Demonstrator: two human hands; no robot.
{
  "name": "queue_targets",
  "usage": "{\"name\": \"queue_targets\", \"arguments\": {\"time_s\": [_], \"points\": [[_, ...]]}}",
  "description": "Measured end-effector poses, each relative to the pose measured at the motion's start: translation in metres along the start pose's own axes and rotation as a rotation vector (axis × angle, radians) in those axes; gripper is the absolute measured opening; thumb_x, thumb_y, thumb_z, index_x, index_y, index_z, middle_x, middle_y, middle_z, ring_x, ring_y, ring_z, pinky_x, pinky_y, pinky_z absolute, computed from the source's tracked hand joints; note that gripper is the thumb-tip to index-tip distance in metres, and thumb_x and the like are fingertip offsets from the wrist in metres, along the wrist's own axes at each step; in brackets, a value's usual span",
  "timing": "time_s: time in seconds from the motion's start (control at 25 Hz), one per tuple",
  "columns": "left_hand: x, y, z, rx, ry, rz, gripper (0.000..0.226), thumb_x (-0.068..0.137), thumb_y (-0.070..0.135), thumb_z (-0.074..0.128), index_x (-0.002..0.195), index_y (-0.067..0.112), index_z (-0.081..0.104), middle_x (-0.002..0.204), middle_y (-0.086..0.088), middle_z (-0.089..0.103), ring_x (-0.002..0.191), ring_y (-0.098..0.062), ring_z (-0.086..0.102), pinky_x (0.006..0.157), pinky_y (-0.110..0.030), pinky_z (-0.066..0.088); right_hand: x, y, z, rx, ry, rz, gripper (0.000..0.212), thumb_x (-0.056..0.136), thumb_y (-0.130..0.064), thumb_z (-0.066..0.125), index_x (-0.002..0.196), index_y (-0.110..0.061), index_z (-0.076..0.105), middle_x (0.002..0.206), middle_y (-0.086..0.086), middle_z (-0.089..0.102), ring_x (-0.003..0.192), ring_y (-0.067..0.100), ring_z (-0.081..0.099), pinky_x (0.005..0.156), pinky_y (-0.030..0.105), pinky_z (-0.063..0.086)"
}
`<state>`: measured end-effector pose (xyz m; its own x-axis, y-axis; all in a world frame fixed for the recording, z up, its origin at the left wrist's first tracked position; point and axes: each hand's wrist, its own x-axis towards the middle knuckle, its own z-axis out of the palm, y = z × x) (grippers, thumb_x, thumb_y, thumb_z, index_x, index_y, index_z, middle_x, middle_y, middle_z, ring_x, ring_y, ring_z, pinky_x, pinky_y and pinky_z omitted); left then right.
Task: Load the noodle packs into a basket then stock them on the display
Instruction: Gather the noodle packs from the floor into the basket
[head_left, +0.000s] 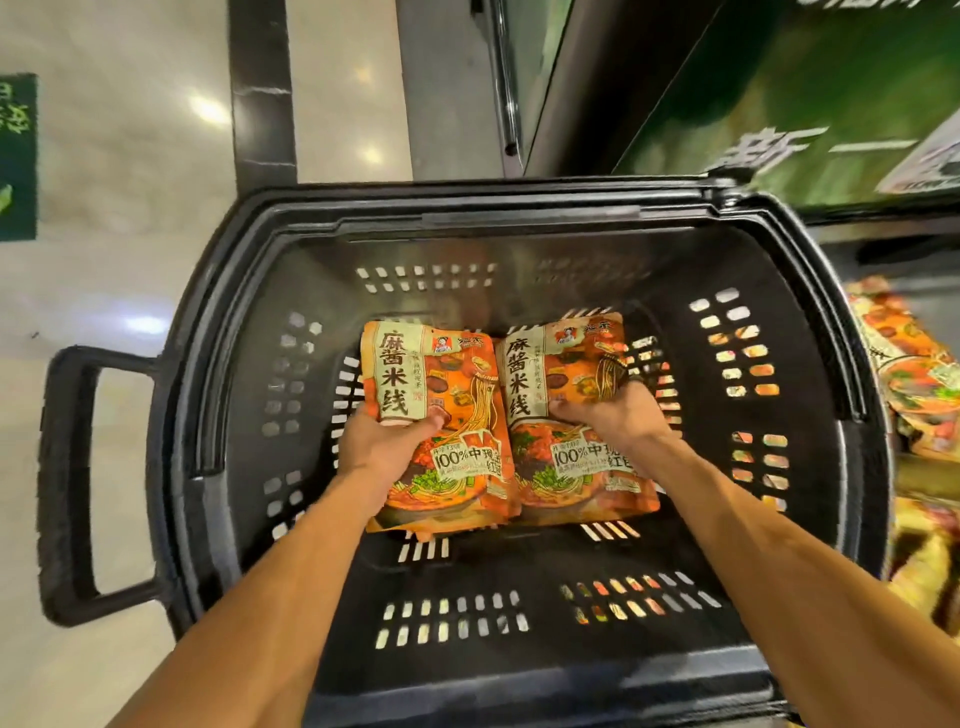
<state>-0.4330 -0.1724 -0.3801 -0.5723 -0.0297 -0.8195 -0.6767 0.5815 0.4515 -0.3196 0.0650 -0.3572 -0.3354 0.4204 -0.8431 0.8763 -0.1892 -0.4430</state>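
The pale tiled floor (130, 291) fills the left of the view, crossed by a dark strip. At upper right stands a green printed display panel (810, 104), with a blurred heap of further orange packs (914, 384) below it at the right edge, just outside the basket wall. A black slotted basket (789, 270) occupies the centre, its side handle (67, 483) projecting left. Inside, two orange noodle packs lie side by side, edges touching. The left hand (387, 441), its grip clamped on the left noodle pack (441, 415), holds its left edge. The right hand (618, 415) is likewise clamped on the right noodle pack (571, 467).
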Motion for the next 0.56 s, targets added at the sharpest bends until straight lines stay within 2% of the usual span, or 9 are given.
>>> {"name": "queue_targets", "arguments": {"time_s": [0.08,0.2,0.36,0.4,0.48,0.56], "points": [[0.003,-0.001,0.005,0.056,0.019,0.039,0.061,0.065,0.037,0.094,0.115,0.023,0.062,0.102,0.006,0.073,0.097,-0.017,0.068,0.082,-0.032,0.05,-0.002,0.0,0.003,-0.011,0.023,-0.019,0.067,0.061,-0.036,0.094,0.117,-0.011,0.066,0.111,0.002,0.075,0.108,0.023,0.07,0.101,0.045,0.055],[0.011,0.0,0.009,0.116,0.01,0.024,0.064,0.063,0.041,0.095,0.116,0.023,0.063,0.104,0.005,0.074,0.099,-0.018,0.068,0.09,-0.037,0.054,0.0,0.0,0.0,-0.013,0.005,-0.011,0.049,0.068,-0.031,0.091,0.106,-0.014,0.067,0.101,0.0,0.076,0.097,0.019,0.073,0.095,0.042,0.057],[0.01,0.004,0.012,0.24,0.111,0.068,0.075,0.064,0.051,0.091,0.118,0.017,0.052,0.105,0.001,0.069,0.1,-0.023,0.065,0.09,-0.042,0.054,-0.003,-0.001,0.0,-0.032,0.018,-0.049,0.038,0.079,-0.028,0.086,0.109,-0.018,0.065,0.09,-0.012,0.068,0.092,0.011,0.067,0.079,0.024,0.051],[0.005,0.005,0.011,0.297,0.136,0.08,0.078,0.064,0.054,0.089,0.119,0.016,0.049,0.106,0.0,0.065,0.099,-0.024,0.063,0.087,-0.041,0.053,-0.006,-0.002,0.0,-0.073,0.052,-0.067,0.037,0.081,-0.029,0.084,0.111,-0.018,0.064,0.091,-0.013,0.066,0.093,0.011,0.065,0.081,0.023,0.049],[-0.007,0.01,0.008,0.424,0.168,0.138,0.081,0.069,0.058,0.084,0.123,0.013,0.045,0.111,-0.005,0.059,0.104,-0.028,0.061,0.085,-0.043,0.052,-0.015,-0.003,0.0,-0.198,0.148,-0.089,0.051,0.084,-0.033,0.082,0.123,-0.012,0.057,0.104,-0.005,0.065,0.099,0.014,0.061,0.088,0.028,0.048],[-0.023,0.022,0.003,0.59,0.178,0.249,0.081,0.08,0.058,0.075,0.136,0.011,0.039,0.127,-0.011,0.054,0.117,-0.032,0.055,0.091,-0.046,0.048,-0.026,-0.007,-0.003,-0.359,0.231,-0.134,0.075,0.083,-0.043,0.081,0.138,-0.007,0.042,0.129,0.01,0.061,0.115,0.024,0.061,0.098,0.036,0.051]]}}
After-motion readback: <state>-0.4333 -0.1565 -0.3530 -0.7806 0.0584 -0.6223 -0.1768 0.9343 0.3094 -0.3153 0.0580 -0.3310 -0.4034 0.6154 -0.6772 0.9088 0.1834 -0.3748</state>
